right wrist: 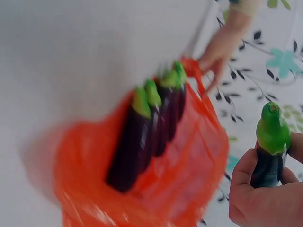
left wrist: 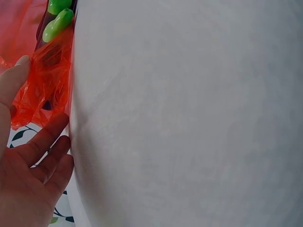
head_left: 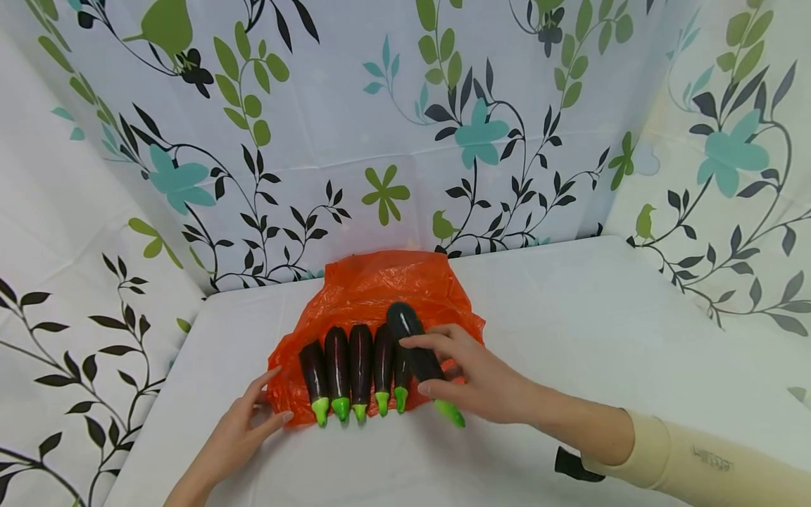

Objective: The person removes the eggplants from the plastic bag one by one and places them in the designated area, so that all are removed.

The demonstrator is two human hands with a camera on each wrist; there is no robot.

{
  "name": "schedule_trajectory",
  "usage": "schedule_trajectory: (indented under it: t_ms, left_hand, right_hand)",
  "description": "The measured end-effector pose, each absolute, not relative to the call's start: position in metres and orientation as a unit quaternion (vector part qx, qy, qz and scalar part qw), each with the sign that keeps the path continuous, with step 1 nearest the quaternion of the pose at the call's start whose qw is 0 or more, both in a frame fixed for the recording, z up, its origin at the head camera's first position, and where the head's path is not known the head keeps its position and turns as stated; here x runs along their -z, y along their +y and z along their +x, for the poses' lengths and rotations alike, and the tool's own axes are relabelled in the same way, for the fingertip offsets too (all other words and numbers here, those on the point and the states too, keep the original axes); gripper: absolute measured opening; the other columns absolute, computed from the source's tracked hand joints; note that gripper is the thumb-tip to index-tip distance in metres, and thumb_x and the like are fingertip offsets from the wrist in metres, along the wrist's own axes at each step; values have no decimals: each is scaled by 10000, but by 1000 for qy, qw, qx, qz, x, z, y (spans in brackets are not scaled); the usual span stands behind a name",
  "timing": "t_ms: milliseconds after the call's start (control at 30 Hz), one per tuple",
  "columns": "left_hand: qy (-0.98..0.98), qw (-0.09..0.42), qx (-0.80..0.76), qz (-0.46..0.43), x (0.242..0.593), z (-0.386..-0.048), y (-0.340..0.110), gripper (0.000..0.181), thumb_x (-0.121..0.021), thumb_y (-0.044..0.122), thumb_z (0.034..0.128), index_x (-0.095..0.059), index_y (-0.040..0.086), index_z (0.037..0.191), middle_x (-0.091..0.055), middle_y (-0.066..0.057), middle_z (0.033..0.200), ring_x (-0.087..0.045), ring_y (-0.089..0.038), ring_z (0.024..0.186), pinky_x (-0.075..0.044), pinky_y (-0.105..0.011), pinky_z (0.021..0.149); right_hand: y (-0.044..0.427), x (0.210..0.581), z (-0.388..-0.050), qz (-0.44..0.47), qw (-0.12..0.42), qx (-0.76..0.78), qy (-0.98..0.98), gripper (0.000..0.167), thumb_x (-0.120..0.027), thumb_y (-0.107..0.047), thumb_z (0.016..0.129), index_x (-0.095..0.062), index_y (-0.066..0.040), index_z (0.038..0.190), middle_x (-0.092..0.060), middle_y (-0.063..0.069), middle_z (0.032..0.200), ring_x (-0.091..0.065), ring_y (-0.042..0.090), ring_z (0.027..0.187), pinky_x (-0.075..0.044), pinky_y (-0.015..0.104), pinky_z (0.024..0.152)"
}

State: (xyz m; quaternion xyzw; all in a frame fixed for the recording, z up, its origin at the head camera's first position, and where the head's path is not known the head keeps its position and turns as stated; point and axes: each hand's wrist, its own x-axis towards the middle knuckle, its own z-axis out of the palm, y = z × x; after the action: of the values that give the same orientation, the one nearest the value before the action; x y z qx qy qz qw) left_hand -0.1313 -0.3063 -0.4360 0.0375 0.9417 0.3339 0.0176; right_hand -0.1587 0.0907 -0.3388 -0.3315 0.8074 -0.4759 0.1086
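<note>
A red plastic bag (head_left: 386,274) lies flat on the white table, with several dark eggplants (head_left: 361,362) side by side on it, green stems toward the front edge. My right hand (head_left: 475,373) grips another dark eggplant (head_left: 405,320) above the right end of the row; in the right wrist view its green stem (right wrist: 273,135) points up between the fingers of the hand (right wrist: 267,198). At the bag's left edge, my left hand (head_left: 237,429) touches the plastic with spread fingers; the left wrist view shows this hand (left wrist: 33,179) beside the crinkled bag (left wrist: 47,85).
The white table (head_left: 557,303) extends to both sides of the bag. A patterned cloth (head_left: 304,141) with leaves and flowers hangs behind and around it. A small black object (head_left: 576,465) lies partly under the right forearm.
</note>
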Motion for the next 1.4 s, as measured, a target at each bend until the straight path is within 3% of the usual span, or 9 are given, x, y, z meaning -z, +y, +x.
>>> schedule_trajectory:
  t_ms: [133,400,600,833,1133,1400]
  left_hand:
    - [941,15,-335,39,436,-132,-306,742,-711,378,892,-335,142,1485,-591,-130,1188,-556,-306,1087,-490,-553,908]
    - [943,20,-331,37,435,-132,-307,748,-710,384,891,-330,141,1488,-592,-134,1191,-554,-311,1089,-483,-562,912]
    - [943,29,-330,33,434,-132,-306,756,-707,393,891,-321,145,1492,-582,-144,1211,-548,-320,1102,-482,-561,919]
    - [943,27,-330,33,434,-132,-306,752,-712,382,890,-327,138,1488,-587,-143,1206,-546,-314,1097,-482,-562,917]
    - [943,25,-329,35,434,-132,-306,750,-712,383,889,-331,132,1485,-592,-127,1178,-550,-306,1087,-483,-555,915]
    - [941,30,-334,36,434,-132,-306,758,-714,379,888,-324,138,1491,-586,-129,1191,-544,-296,1086,-488,-549,911]
  right_hand:
    - [103,316,-176,-322,66,507,797,526,-672,-182,937,-485,-233,1426,-412,109,1378,-568,281,1087,-550,334,830]
    - [135,295,-231,-223,28,518,825,532,-635,-247,964,-435,-296,1455,-484,105,1364,-564,291,1160,-550,409,861]
    - [160,312,-272,-160,18,499,851,564,-616,-292,974,-395,-256,1492,-469,143,1390,-519,341,1240,-478,515,959]
    - [183,345,-309,-126,51,480,867,556,-590,-217,989,-377,-185,1502,-425,190,1424,-498,391,1269,-419,548,1019]
    - [192,386,-336,-126,83,426,892,539,-603,-206,979,-406,-172,1479,-388,225,1459,-552,394,1179,-508,459,926]
    - [190,411,-347,-112,107,405,901,551,-609,-205,974,-396,-190,1482,-360,228,1479,-449,409,1243,-462,521,982]
